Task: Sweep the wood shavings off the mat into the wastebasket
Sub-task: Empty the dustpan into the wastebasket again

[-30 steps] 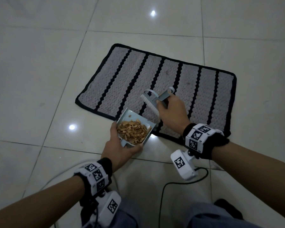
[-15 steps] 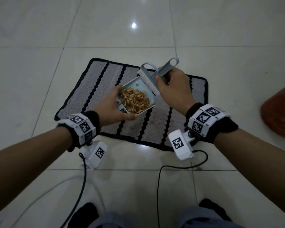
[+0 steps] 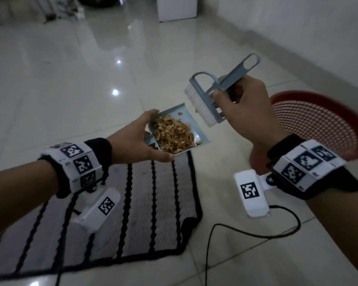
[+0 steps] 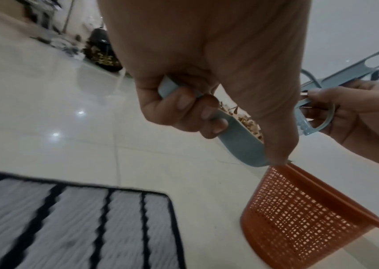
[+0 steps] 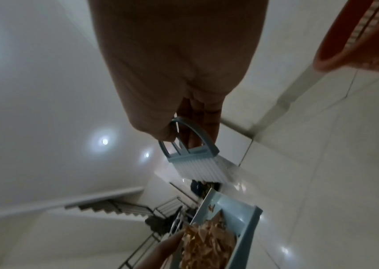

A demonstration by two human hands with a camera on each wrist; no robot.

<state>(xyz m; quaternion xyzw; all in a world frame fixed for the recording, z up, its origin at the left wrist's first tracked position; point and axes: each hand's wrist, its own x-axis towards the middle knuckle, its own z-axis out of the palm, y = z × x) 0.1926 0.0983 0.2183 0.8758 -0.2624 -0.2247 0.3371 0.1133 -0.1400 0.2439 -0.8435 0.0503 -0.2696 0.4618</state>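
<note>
Shavings (image 3: 173, 134) were already heaped in the small blue dustpan (image 3: 196, 129), and the striped mat (image 3: 136, 207) below looked bare of them as far as we could see, though it was blurred. What was left, we judged, was carrying the pan over to the red mesh wastebasket (image 3: 322, 124) and tipping it in. Our left hand (image 3: 132, 139) gripped the dustpan from its rear edge, fingers curled beneath and thumb along the side, holding it roughly level above the mat's far end. Our right hand (image 3: 244, 108) was closed round the brush (image 3: 207, 100), bristles just beside the pan's open lip. The wastebasket stood on the floor to the right, partly behind our right hand.
</note>
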